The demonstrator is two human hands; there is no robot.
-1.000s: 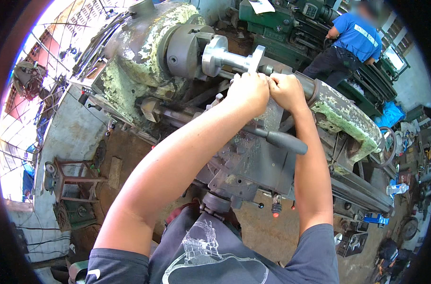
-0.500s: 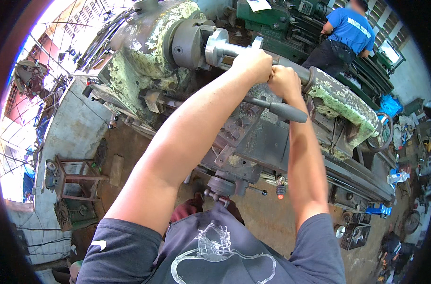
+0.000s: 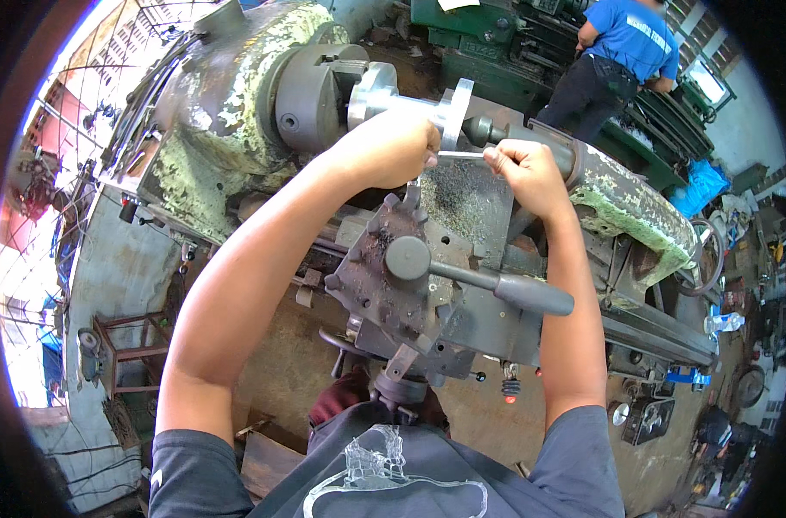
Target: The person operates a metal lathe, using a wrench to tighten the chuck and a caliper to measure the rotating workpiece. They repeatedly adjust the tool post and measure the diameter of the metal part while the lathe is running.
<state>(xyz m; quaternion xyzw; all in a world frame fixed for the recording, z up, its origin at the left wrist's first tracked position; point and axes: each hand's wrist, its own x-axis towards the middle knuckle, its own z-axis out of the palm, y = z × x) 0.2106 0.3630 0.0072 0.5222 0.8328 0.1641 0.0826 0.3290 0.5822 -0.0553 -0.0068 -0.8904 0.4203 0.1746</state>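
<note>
A thin pale strip or rod runs straight between my two closed hands; its exact kind cannot be made out. My left hand grips one end, knuckles up, just in front of the shiny metal workpiece. At the other end, my right hand pinches it between thumb and fingers, near the tailstock centre. The workpiece, with a flange at each end, sits between the lathe chuck and that centre. My left hand partly hides its middle.
Below my hands stands the tool post, its long handle reaching right. Metal chips lie on the carriage. The tailstock is at right. Beyond, a person in a blue shirt stands beside a green machine.
My hands were close together over the workpiece; now they are apart and nearer me, with the pale strip showing between them. The view has shifted, and more of the tool post shows.
</note>
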